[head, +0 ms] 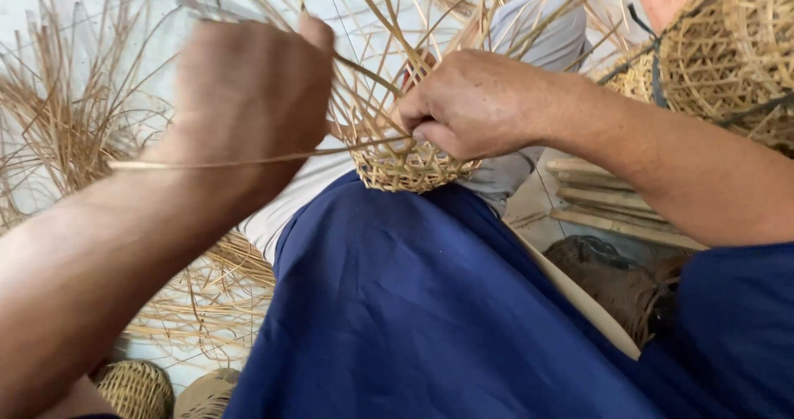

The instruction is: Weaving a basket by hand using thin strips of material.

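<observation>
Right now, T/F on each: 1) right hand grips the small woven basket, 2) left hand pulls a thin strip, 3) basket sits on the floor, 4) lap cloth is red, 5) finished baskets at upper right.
1) The right hand grips the small half-woven basket: true.
2) The left hand pulls a thin bamboo strip: true.
3) The basket sits on the floor: false, it rests on the knee.
4) The lap cloth is red: false, the apron is dark blue.
5) Finished woven baskets hang at upper right: true.

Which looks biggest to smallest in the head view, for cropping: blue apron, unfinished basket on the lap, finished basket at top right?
1. blue apron
2. finished basket, cut by the frame edge
3. unfinished basket, partly hidden by the right hand
</observation>
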